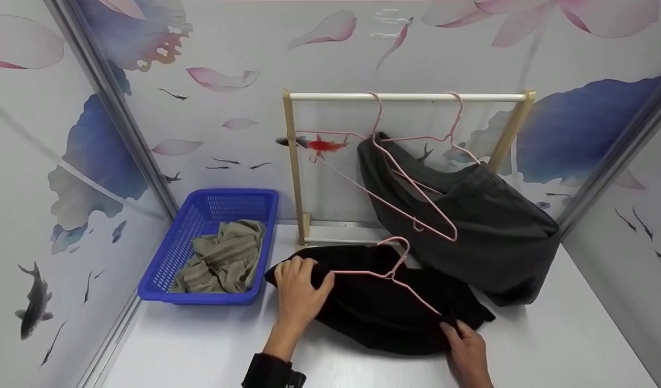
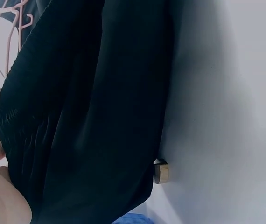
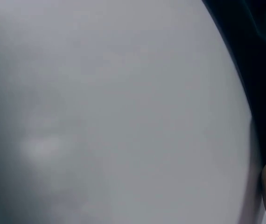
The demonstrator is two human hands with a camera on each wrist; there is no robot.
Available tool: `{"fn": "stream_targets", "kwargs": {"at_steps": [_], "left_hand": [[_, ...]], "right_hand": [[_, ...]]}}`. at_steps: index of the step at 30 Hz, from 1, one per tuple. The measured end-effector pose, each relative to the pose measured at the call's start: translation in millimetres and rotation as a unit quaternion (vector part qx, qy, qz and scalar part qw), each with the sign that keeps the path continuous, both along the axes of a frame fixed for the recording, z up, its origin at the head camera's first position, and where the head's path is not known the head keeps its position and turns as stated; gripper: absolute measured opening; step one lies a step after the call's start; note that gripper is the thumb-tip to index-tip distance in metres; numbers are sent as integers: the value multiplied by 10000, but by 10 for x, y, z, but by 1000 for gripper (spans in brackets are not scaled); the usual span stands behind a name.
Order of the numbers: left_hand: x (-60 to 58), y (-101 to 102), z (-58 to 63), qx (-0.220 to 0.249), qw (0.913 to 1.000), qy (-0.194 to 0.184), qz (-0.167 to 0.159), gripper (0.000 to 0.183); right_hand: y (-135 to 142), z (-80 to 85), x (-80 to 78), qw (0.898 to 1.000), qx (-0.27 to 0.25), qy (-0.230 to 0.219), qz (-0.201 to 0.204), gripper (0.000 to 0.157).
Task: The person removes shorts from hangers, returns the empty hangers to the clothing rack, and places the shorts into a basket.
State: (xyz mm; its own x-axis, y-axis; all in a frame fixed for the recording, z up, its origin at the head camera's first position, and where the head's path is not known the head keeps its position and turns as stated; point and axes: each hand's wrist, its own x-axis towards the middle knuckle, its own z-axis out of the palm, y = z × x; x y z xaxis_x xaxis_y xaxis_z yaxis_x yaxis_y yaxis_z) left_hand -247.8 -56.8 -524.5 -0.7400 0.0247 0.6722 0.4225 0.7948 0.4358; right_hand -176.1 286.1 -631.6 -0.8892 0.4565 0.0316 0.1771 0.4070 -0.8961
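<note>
Pinching, lower right: right grip (image 1: 468,347) is clamping black garment (image 1: 376,320), lower centre; left grip (image 1: 299,291) is clamping its left waist corner, pink hanger (image 1: 388,275) sitting between. Cloth's likely behaving soft, light, limp; gathered waist corners are probably holding best.

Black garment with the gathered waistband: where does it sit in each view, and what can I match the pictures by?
Head: the black garment lies low, right of centre, between the left hand and right hand.
Left wrist: it fills much of the left and centre.
Right wrist: a dark strip at upper right.
Shared landmark: the white tabletop.
</note>
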Motion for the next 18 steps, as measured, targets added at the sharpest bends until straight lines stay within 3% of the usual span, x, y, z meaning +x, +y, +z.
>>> {"fn": "stream_targets", "kwargs": {"at_steps": [5, 9, 13, 18], "left_hand": [[-17, -66, 7, 27, 9995, -147, 290, 31], [-6, -125, 18, 80, 9953, -800, 541, 39], [-7, -178, 40, 79, 9857, -1543, 673, 51], [-15, -232, 23, 89, 9793, -1877, 755, 58]], "right_hand": [[-29, 13, -32, 9999, -47, -65, 68, 22], [-30, 40, -38, 9999, 89, -50, 127, 25], [-38, 93, -57, 9990, 393, 89, 187, 29], [-62, 163, -88, 9983, 453, 225, 306, 28]]}}
